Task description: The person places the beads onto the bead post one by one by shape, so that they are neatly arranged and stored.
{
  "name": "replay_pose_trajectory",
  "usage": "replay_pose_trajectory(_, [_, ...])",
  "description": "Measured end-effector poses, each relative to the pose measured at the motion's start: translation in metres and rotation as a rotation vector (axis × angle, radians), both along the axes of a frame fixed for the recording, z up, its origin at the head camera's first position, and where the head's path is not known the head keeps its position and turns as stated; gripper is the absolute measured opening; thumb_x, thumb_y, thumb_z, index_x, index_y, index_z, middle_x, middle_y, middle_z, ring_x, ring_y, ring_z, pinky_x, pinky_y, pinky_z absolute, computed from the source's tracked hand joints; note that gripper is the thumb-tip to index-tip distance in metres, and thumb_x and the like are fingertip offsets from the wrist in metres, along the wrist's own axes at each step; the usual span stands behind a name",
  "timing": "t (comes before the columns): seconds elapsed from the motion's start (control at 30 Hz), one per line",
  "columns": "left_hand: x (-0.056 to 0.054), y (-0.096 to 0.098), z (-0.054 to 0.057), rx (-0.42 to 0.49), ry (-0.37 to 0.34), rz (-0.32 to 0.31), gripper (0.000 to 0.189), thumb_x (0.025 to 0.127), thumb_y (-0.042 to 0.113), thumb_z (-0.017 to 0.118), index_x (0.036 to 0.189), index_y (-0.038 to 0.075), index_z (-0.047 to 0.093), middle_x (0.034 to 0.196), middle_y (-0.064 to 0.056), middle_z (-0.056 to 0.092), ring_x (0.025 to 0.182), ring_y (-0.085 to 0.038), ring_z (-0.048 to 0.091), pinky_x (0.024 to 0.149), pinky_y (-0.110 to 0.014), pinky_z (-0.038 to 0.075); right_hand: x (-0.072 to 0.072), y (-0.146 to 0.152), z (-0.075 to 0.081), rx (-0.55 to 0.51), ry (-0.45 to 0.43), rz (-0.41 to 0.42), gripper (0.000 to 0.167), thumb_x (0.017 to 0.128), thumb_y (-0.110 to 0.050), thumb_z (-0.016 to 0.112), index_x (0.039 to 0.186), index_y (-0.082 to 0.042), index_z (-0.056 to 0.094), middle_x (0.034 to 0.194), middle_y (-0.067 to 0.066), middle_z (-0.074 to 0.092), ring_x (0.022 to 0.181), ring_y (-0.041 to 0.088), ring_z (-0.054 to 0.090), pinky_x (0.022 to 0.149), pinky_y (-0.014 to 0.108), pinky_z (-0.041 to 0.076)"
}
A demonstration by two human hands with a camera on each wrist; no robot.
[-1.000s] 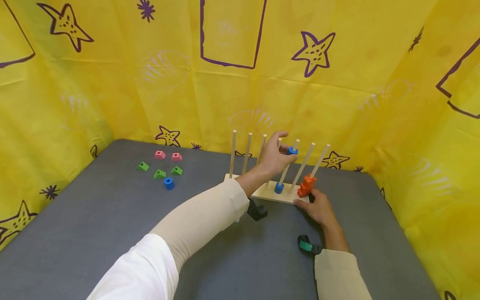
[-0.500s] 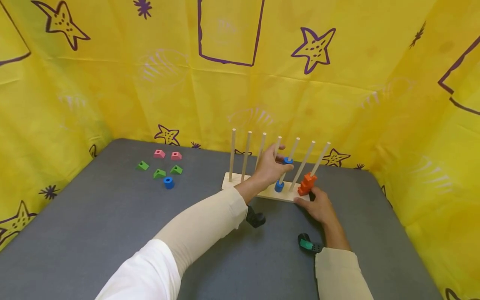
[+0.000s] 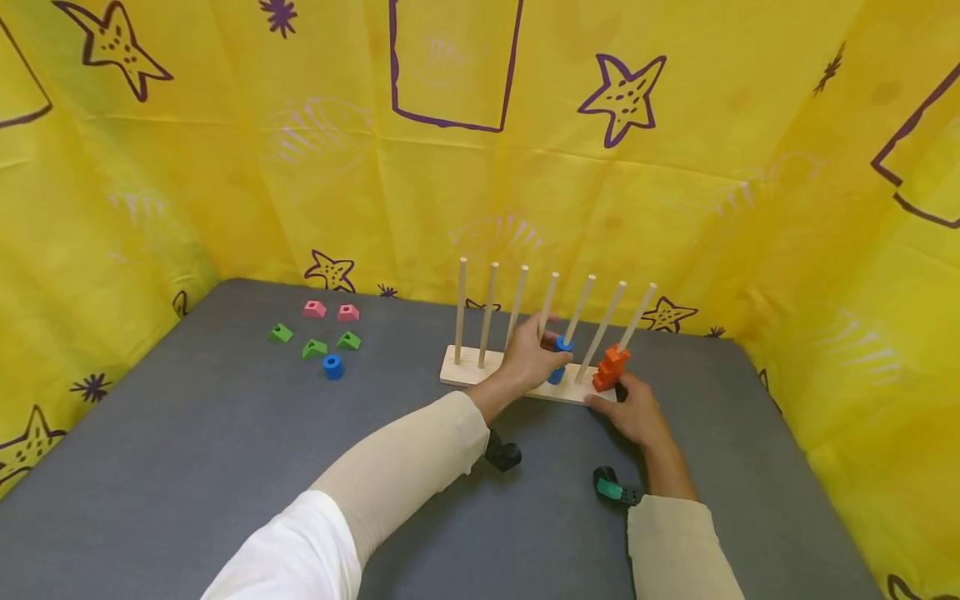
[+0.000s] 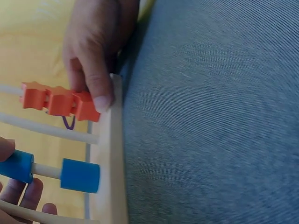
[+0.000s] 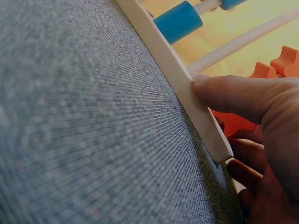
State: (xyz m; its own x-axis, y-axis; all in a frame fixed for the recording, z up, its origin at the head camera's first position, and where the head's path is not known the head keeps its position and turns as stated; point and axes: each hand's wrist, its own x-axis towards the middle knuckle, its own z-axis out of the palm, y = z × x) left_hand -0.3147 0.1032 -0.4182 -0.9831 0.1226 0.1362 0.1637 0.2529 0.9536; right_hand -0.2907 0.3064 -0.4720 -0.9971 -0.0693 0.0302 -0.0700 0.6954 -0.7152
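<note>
My left hand (image 3: 531, 360) pinches a blue cylinder bead (image 4: 17, 166) threaded on the third peg from the right of a wooden peg stand (image 3: 453, 368). Below it on that peg sits another blue cylinder bead (image 4: 80, 176), touching the base; a short gap parts the two in the left wrist view. At the stand's right end, my right hand (image 3: 639, 412) grips the base (image 5: 211, 133), thumb on top and other fingers around the end. Orange star-shaped beads (image 3: 611, 369) are stacked on the rightmost peg beside that hand.
On the grey table (image 3: 187, 467), to the left, lie two pink blocks (image 3: 314, 309), several green triangular blocks (image 3: 314, 349) and a loose blue cylinder bead (image 3: 333, 367). Other pegs (image 3: 461, 312) rise bare along the stand. A yellow patterned cloth (image 3: 450, 192) hangs close behind.
My left hand has moved down along the peg, bringing its blue bead from near the tip to just above the lower bead. The right hand keeps its place on the base.
</note>
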Motion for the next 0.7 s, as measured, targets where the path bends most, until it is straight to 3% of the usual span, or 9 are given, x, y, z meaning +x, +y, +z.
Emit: replay_pose_trajectory(0.7, [0.001,-0.002,-0.020,-0.002,-0.007,-0.001,0.055,0.079,0.000,0.077,0.129,0.008,0.055,0.096,-0.002,0.065,0.087,-0.016,0.063,0.071,-0.029,0.052,0.001,0.000,0.001,0.006,-0.014,-0.012,0.062,0.085,-0.030,0.076,0.128,0.007,0.050,0.132,0.031,0.048,0.121,0.047,0.043,0.103,0.060,0.028])
